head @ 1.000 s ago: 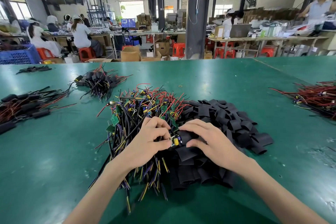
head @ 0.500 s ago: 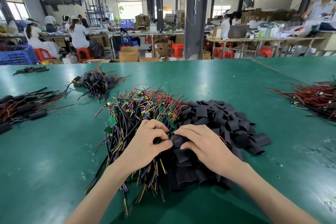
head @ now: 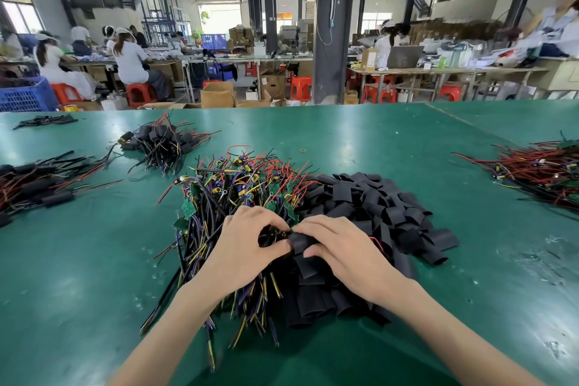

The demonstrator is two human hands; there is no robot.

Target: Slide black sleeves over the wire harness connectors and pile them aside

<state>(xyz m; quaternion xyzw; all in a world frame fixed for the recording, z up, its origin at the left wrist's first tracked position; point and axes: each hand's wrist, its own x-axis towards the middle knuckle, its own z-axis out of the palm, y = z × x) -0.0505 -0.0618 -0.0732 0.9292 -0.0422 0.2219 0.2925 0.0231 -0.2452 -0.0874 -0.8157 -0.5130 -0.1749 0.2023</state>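
Fingers [head: 316,222] of left hand [head: 241,247], right hand [head: 344,251] tight on 1 black sleeve [head: 301,242] amid harnesses [head: 232,191]

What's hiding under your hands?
The left hand lies over a heap of coloured wires; the right hand over a pile of black sleeves. Together they pinch one sleeve. What is inside it is covered.

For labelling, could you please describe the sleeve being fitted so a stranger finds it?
On the green table, a sleeve heap lies right of a wire tangle. Where they meet, the left hand pinches a harness beside the right hand. The sleeve is the only one that hand grips, not lying loose.
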